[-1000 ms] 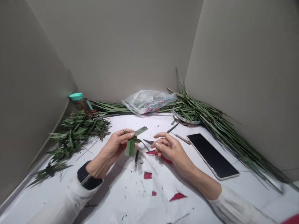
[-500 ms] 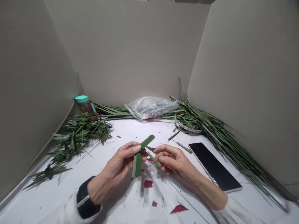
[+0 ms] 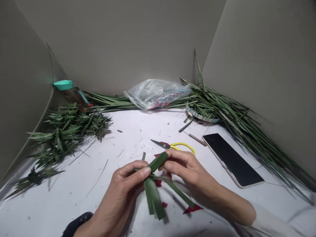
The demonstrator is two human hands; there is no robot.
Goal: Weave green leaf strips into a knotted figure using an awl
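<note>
My left hand pinches a bunch of crossed green leaf strips between thumb and fingers. Two broad strips hang down towards me, and a narrower one slants to the lower right. The fingertips of my right hand are closed on the upper end of another green leaf strip, which angles up from the left thumb. Scissors with yellow handles lie on the table just beyond my right hand, which partly covers the handles. Red scraps lie beneath the strips.
A heap of folded leaf pieces lies left, by a jar with a turquoise lid. At the back sits a clear plastic bag. Long leaves run along the right, near a phone and a thin-tipped tool.
My right fingers have come up to the upper strip's end. The hanging strips now fan apart, and the scissors show more fully. The view has tilted downward.
</note>
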